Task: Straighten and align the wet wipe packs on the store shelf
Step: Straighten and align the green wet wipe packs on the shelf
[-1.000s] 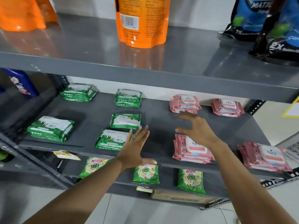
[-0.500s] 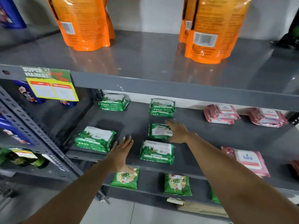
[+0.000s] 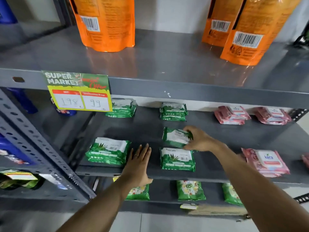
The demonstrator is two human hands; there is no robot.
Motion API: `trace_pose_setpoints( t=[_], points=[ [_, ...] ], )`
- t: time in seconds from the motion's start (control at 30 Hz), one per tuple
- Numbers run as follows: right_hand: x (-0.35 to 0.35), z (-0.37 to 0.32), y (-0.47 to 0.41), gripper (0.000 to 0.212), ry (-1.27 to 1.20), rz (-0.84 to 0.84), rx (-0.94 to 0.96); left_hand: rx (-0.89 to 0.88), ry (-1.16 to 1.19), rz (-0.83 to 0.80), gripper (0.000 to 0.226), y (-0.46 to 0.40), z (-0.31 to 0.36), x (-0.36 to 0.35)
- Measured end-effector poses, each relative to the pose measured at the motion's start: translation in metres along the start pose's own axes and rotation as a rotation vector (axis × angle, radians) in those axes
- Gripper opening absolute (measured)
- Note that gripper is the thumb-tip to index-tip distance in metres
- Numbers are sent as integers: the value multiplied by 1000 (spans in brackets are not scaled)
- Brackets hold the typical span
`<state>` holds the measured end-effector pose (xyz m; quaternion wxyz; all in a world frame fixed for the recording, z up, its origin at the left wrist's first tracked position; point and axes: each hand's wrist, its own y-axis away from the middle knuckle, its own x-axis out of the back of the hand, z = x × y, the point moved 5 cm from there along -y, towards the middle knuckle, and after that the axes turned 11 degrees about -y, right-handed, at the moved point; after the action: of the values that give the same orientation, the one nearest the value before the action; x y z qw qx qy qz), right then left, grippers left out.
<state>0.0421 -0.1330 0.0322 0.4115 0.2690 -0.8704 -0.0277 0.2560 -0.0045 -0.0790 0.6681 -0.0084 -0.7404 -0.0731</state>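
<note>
Right hand (image 3: 199,139) grips right end of middle green wipe pack (image 3: 175,137), tilted, long axis running left from hand. Front green pack (image 3: 177,159) just below it. Left hand (image 3: 138,163) flat, fingers spread, empty, farther away.

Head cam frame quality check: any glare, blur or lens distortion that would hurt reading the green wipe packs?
Head view: the upper shelf is glossy and mirrors the orange pouches; shelf edges bow from the wide-angle lens; the frame edges are soft; the middle green wipe pack under the right hand is slightly smeared, while the price tag reads clearly.
</note>
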Motion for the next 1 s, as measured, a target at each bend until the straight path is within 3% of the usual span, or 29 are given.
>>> trace_pose_setpoints(
  t=[0.1, 0.23, 0.4, 0.47, 0.53, 0.63, 0.7, 0.87, 0.93, 1.0],
  points=[
    [-18, -6, 28, 61, 63, -74, 20, -4, 23, 31, 125, 2, 0, 1],
    [-34, -2, 41, 81, 122, -80, 9, -7, 21, 53, 122, 4, 1, 2],
    [-35, -7, 46, 91, 120, -94, 15, -2, 22, 46, 122, 3, -1, 2],
    [-37, -17, 50, 81, 44, 74, 50, -2, 19, 44, 121, 2, 0, 2],
    [-43, -24, 52, 57, -11, 312, 61, -2, 16, 43, 121, 3, 0, 2],
    [-65, -28, 56, 27, 96, 488, 97, -2, 11, 44, 120, 5, -1, 3],
    [-76, -24, 57, 23, 144, 478, 181, -5, 15, 35, 117, 5, -1, 3],
    [-63, -10, 60, 26, 114, 187, 335, -12, 48, 10, 112, 4, -1, 5],
    [-61, -13, 64, 27, 208, 237, 335, -13, 48, 18, 113, 5, -1, 5],
    [-62, -23, 68, 26, 253, 423, 277, -14, 35, 24, 113, 5, -1, 5]
  ],
)
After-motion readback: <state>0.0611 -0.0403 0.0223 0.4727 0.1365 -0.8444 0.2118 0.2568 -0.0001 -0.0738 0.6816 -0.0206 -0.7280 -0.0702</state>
